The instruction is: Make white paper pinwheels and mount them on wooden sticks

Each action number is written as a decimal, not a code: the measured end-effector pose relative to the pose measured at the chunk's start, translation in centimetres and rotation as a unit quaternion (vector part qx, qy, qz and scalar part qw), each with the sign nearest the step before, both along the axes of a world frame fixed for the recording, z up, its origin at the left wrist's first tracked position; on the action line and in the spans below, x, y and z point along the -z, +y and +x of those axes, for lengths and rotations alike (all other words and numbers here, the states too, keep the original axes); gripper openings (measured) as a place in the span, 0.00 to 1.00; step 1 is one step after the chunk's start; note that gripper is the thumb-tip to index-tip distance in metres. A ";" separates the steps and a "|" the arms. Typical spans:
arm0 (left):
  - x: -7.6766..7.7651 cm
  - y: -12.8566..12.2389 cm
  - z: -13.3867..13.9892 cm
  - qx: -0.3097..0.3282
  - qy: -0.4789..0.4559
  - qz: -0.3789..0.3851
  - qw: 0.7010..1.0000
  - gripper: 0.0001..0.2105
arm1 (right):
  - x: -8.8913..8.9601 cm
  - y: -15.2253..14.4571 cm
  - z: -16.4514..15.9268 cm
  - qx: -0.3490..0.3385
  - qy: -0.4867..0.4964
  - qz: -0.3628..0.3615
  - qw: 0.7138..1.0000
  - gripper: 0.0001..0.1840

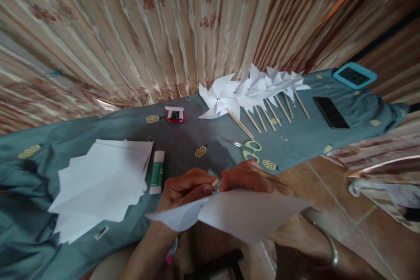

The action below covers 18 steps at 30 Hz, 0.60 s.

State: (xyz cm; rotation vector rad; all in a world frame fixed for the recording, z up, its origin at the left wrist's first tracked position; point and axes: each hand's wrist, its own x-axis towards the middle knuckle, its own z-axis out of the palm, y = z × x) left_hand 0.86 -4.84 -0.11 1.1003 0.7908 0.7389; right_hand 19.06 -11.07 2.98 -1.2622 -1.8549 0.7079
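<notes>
My left hand [188,188] is closed in a pinch around a thin wooden stick, whose pale end [215,182] shows between the fingertips. Close against it, my right hand [247,177] is closed at the folded white paper pinwheel [249,214]. The pinwheel spreads below both hands and hides part of the palms and wrists. A small shiny bit, perhaps a pin, shows between the fingertips. Just beyond my hands lie scissors with green handles [251,151]. A glue stick [157,172] lies left of my left hand.
A stack of white paper sheets [105,183] lies at left on the grey-green cloth [183,140]. A small open red box [175,115] holds dark bits. Several finished pinwheels [218,98] on sticks lie along the back. At right are a black phone [330,113] and a blue-framed device [354,75].
</notes>
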 end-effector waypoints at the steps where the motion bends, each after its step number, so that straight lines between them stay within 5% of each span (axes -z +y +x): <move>1: 0.0 0.0 0.0 0.000 0.001 -0.002 1.000 0.06 | 0.0 0.1 0.0 -0.002 0.002 0.010 1.000 0.10; 18: -0.2 0.4 0.1 0.002 0.005 -0.011 1.000 0.08 | -0.6 0.2 -0.3 0.025 -0.002 0.048 0.999 0.10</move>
